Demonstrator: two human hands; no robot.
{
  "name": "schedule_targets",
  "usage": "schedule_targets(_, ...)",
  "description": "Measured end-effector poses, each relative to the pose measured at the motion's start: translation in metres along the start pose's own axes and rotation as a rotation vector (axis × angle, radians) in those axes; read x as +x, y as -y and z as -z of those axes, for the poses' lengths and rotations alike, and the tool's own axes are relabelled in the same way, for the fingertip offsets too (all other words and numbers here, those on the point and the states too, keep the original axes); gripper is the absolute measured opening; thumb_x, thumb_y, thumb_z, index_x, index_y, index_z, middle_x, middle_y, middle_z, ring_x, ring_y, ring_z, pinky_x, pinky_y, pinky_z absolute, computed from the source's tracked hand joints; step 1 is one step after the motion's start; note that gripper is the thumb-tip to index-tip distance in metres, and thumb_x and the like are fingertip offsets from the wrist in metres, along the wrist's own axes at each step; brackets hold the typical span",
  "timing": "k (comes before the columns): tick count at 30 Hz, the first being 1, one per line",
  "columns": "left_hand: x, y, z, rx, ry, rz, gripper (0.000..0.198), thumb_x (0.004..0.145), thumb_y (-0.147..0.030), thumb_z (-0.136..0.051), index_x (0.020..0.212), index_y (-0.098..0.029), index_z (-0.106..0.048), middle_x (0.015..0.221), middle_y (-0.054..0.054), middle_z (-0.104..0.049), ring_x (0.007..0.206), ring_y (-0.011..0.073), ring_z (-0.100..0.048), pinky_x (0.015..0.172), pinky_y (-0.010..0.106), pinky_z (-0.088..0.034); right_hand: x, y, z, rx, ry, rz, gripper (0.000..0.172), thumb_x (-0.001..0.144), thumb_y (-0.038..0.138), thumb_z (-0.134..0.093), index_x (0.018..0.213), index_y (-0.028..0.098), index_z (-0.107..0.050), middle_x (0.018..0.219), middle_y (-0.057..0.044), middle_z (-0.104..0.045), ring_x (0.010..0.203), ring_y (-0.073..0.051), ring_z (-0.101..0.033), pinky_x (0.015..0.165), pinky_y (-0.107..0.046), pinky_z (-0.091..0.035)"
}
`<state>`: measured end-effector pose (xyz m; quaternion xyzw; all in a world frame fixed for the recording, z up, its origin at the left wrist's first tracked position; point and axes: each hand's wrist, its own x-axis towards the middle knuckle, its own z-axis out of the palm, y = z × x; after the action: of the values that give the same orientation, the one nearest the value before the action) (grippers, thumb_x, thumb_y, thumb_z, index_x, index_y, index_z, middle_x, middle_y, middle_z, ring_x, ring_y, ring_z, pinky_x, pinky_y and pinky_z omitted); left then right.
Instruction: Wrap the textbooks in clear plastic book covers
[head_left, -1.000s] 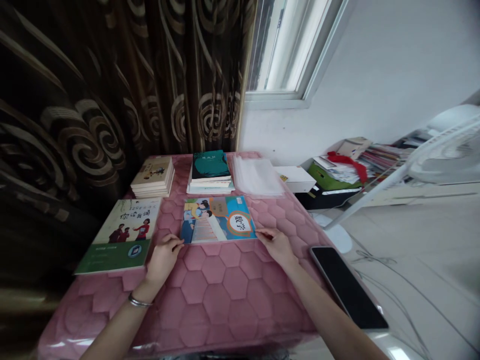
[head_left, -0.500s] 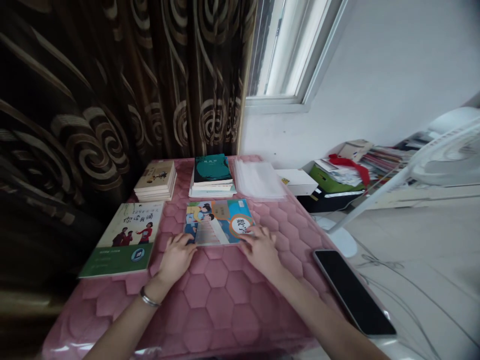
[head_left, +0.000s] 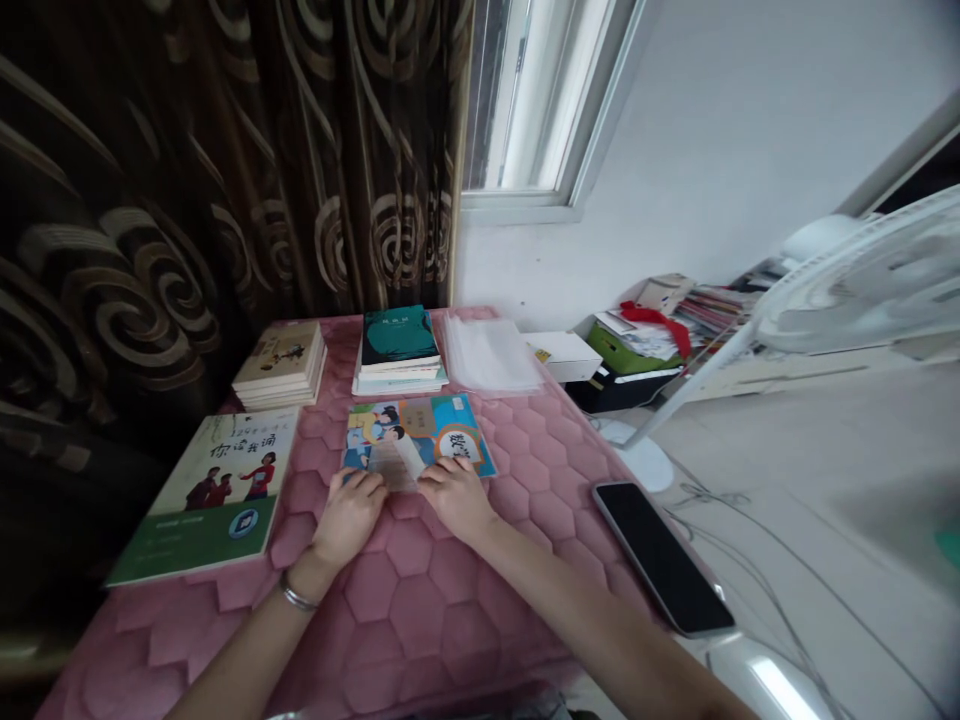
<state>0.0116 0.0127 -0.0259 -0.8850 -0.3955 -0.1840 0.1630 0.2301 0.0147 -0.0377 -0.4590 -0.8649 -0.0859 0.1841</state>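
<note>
A colourful blue schoolbook (head_left: 420,435) lies flat in the middle of the pink quilted table (head_left: 450,590). My left hand (head_left: 351,510) rests on the book's near left edge, fingers curled down onto it. Beside it, my right hand (head_left: 456,492) presses on the near edge at the book's middle, fingers bent. The two hands almost touch. A bracelet circles my left wrist.
A green and white book (head_left: 210,495) lies at the left. Two book stacks (head_left: 283,362) (head_left: 399,350) and clear plastic sheets (head_left: 489,354) sit at the back. A dark phone (head_left: 660,555) lies at the table's right edge. A white fan (head_left: 862,290) stands right.
My right hand slid left along the book's near edge from its right corner to its middle. My left hand moved slightly right onto the edge. The view shifted right.
</note>
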Motion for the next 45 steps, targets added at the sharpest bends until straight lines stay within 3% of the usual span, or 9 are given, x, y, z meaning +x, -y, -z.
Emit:
schedule_targets(7, -0.024, 0.029, 0.012, 0.048, -0.039, 0.026, 0.024, 0.093, -0.014, -0.049, 0.084, -0.021, -0.07, 0.085, 0.002, -0.07, 0.082, 0.019, -0.06, 0.086, 0.04, -0.035, -0.042, -0.049, 0.014, 0.03, -0.069, -0.155, 0.016, 0.092, 0.025, -0.059, 0.088, 0.03, -0.074, 0.098, 0.001, -0.074, 0.096, -0.02, -0.054, 0.078, -0.035, -0.029)
schedule_targets(13, -0.035, 0.038, 0.013, 0.071, -0.054, 0.075, 0.025, 0.093, -0.016, -0.048, 0.086, -0.021, -0.071, 0.084, 0.002, -0.07, 0.081, 0.019, -0.06, 0.087, 0.04, -0.034, -0.066, -0.076, 0.021, 0.061, -0.132, -0.237, 0.024, 0.093, 0.021, -0.055, 0.084, 0.03, -0.075, 0.097, -0.001, -0.075, 0.093, -0.019, -0.055, 0.077, -0.036, -0.027)
schedule_targets(22, -0.035, 0.036, 0.017, 0.081, -0.054, 0.054, 0.028, 0.095, -0.015, -0.044, 0.087, -0.02, -0.07, 0.081, 0.002, -0.07, 0.079, 0.0195, -0.06, 0.087, 0.041, -0.034, -0.071, -0.083, 0.019, 0.072, -0.158, -0.225, 0.025, 0.092, 0.016, -0.055, 0.086, 0.031, -0.075, 0.096, 0.001, -0.074, 0.093, -0.019, -0.056, 0.078, -0.036, -0.027)
schedule_targets(30, -0.038, 0.036, 0.014, 0.004, -0.072, 0.163, 0.029, 0.094, -0.017, -0.046, 0.079, -0.021, -0.07, 0.08, 0.003, -0.07, 0.08, 0.0189, -0.062, 0.086, 0.039, -0.034, -0.073, -0.084, 0.016, 0.111, -0.17, -0.267, 0.028, 0.09, 0.014, -0.054, 0.08, 0.03, -0.075, 0.094, 0.002, -0.075, 0.093, -0.018, -0.059, 0.08, -0.034, -0.03)
schedule_targets(38, -0.038, 0.035, 0.018, -0.001, -0.063, 0.174, 0.026, 0.093, -0.016, -0.047, 0.08, -0.021, -0.069, 0.08, 0.002, -0.07, 0.081, 0.0185, -0.062, 0.086, 0.039, -0.036, -0.074, -0.085, 0.016, 0.118, -0.116, -0.334, 0.026, 0.09, 0.017, -0.055, 0.081, 0.032, -0.076, 0.101, 0.001, -0.074, 0.097, -0.02, -0.059, 0.08, -0.036, -0.031)
schedule_targets(42, -0.031, 0.026, 0.025, 0.057, 0.009, 0.125, 0.023, 0.092, -0.017, -0.048, 0.078, -0.019, -0.066, 0.086, 0.005, -0.068, 0.084, 0.0198, -0.061, 0.092, 0.043, -0.037, -0.072, -0.087, 0.023, 0.128, -0.105, -0.335, 0.018, 0.088, 0.025, -0.06, 0.081, 0.03, -0.076, 0.104, -0.001, -0.071, 0.099, -0.021, -0.056, 0.082, -0.036, -0.034)
schedule_targets(45, -0.016, 0.008, 0.022, 0.052, 0.095, 0.046, 0.016, 0.091, -0.019, -0.05, 0.091, -0.018, -0.066, 0.104, 0.008, -0.067, 0.094, 0.0211, -0.06, 0.099, 0.046, -0.035, -0.062, -0.089, 0.028, 0.142, -0.07, -0.325, 0.017, 0.086, 0.033, -0.064, 0.075, 0.027, -0.076, 0.109, -0.004, -0.068, 0.106, -0.024, -0.052, 0.086, -0.039, -0.035)
